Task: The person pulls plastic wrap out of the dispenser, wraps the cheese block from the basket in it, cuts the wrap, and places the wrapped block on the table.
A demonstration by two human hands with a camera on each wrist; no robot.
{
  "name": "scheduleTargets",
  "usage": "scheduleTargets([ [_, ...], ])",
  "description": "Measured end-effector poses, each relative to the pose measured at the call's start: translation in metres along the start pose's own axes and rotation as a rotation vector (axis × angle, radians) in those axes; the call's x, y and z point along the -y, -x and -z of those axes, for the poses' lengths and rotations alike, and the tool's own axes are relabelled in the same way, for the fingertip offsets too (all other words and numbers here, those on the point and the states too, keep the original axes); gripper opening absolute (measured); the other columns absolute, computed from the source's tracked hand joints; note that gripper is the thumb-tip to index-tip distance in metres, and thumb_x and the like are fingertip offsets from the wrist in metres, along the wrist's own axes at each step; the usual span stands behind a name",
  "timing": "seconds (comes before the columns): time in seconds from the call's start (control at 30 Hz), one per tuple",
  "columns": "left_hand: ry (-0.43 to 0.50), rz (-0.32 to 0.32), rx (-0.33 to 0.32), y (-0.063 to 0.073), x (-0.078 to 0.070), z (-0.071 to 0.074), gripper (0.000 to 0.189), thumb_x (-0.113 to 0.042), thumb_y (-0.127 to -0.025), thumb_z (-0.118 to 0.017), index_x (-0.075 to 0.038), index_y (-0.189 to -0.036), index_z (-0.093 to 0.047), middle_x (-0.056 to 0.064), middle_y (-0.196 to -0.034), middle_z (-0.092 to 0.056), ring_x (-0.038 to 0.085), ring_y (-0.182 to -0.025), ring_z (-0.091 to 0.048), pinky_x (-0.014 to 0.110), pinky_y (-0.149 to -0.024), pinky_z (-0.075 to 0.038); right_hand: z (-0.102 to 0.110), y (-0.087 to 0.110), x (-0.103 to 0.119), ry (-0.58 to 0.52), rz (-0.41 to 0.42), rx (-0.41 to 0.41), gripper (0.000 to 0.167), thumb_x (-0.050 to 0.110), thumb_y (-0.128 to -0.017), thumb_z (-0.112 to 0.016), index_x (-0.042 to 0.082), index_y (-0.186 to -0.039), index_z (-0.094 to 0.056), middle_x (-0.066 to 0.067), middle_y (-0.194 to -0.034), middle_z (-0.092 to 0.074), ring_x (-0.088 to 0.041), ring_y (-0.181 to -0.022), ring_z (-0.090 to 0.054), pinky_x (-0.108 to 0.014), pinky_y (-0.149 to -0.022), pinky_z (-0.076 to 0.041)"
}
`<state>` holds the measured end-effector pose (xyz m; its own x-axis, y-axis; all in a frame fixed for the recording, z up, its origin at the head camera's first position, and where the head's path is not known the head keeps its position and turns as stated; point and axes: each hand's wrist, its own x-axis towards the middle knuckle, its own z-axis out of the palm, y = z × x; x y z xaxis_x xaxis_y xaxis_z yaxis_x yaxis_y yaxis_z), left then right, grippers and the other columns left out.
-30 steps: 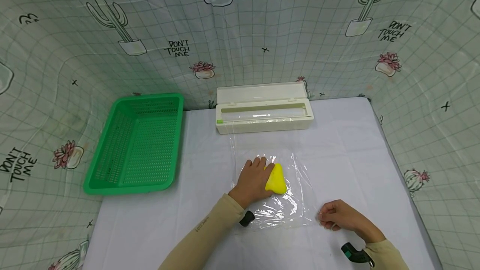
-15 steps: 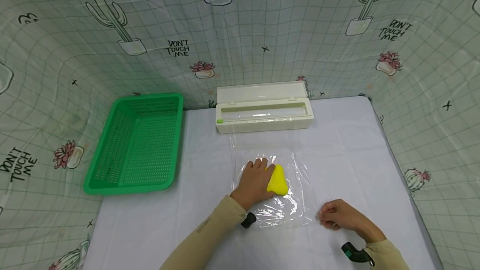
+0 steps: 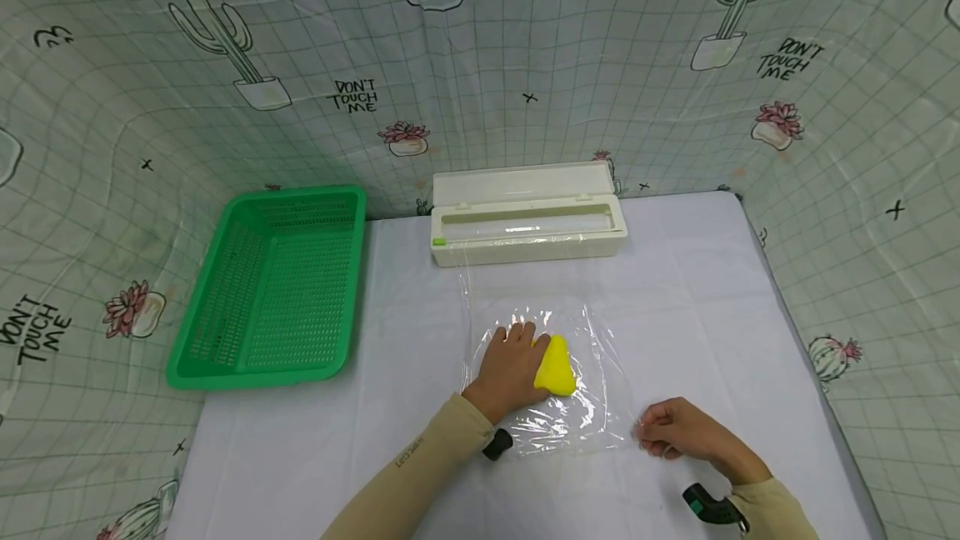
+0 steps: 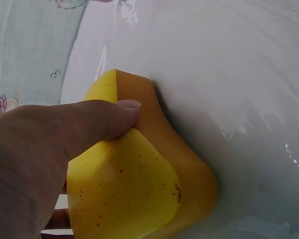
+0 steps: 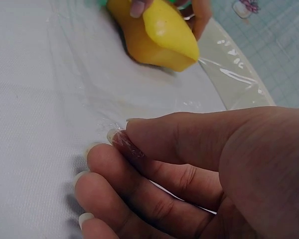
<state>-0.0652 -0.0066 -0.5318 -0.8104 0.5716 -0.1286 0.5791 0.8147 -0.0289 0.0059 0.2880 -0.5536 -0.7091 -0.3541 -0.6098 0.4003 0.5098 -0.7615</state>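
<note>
Yellow block (image 3: 557, 368) (left hand (image 3: 510, 369) too) slightly farther from white box (image 3: 528, 253).

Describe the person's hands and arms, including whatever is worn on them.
The left hand and right hand are gloveless. Both arms have long beige sleeves; the left sleeve bears small dark lettering, too small to read surely. A small black device shows at the left wrist, and a curved black device with a green patch at the right.
</note>
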Motion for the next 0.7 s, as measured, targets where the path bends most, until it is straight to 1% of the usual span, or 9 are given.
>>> scheduleTargets([
  [0.23,-0.013,0.006,0.013,0.0,0.0,-0.006,0.079,-0.065,-0.083,-0.081,-0.019,-0.144,-0.06,0.004,-0.133,-0.063,0.021,-0.124,-0.058,0.038,-0.105,-0.049,0.0,0.0,-0.001,0.002,0.01,0.003,0.017,0.004,-0.101,-0.065,-0.008,-0.089,-0.067,-0.001,-0.076,-0.07,-0.014,-0.07,-0.064,-0.029,-0.06,-0.054],
  [0.4,0.031,0.005,0.031,0.002,0.006,-0.014,0.086,-0.07,-0.084,-0.077,-0.02,-0.151,-0.055,0.003,-0.134,-0.063,0.021,-0.122,-0.059,0.039,-0.103,-0.049,-0.001,-0.001,-0.001,0.005,0.005,0.0,0.016,0.004,-0.1,-0.065,-0.007,-0.088,-0.067,-0.001,-0.076,-0.07,-0.015,-0.07,-0.064,-0.029,-0.061,-0.054],
  [0.47,0.068,0.005,0.036,0.005,0.01,-0.016,0.089,-0.071,-0.086,-0.075,-0.019,-0.155,-0.052,0.003,-0.137,-0.062,0.022,-0.123,-0.059,0.039,-0.104,-0.049,-0.001,-0.001,0.0,0.009,-0.003,-0.004,0.016,0.004,-0.1,-0.065,-0.007,-0.088,-0.068,-0.001,-0.076,-0.07,-0.014,-0.07,-0.063,-0.029,-0.061,-0.054],
  [0.6,0.139,0.01,-0.005,0.015,0.02,-0.018,0.089,-0.07,-0.088,-0.074,-0.017,-0.156,-0.051,0.005,-0.142,-0.06,0.024,-0.127,-0.058,0.04,-0.109,-0.048,-0.001,0.0,0.001,0.014,-0.012,-0.012,0.016,0.004,-0.1,-0.065,-0.006,-0.088,-0.068,-0.001,-0.076,-0.07,-0.014,-0.07,-0.063,-0.029,-0.061,-0.054],
  [0.7,0.173,0.016,-0.053,0.027,0.03,-0.019,0.086,-0.066,-0.088,-0.077,-0.016,-0.154,-0.053,0.005,-0.144,-0.059,0.025,-0.129,-0.057,0.041,-0.11,-0.047,-0.001,0.0,0.002,0.011,-0.008,-0.008,0.016,0.004,-0.1,-0.065,-0.006,-0.089,-0.068,-0.001,-0.077,-0.07,-0.014,-0.07,-0.064,-0.03,-0.061,-0.054],
])
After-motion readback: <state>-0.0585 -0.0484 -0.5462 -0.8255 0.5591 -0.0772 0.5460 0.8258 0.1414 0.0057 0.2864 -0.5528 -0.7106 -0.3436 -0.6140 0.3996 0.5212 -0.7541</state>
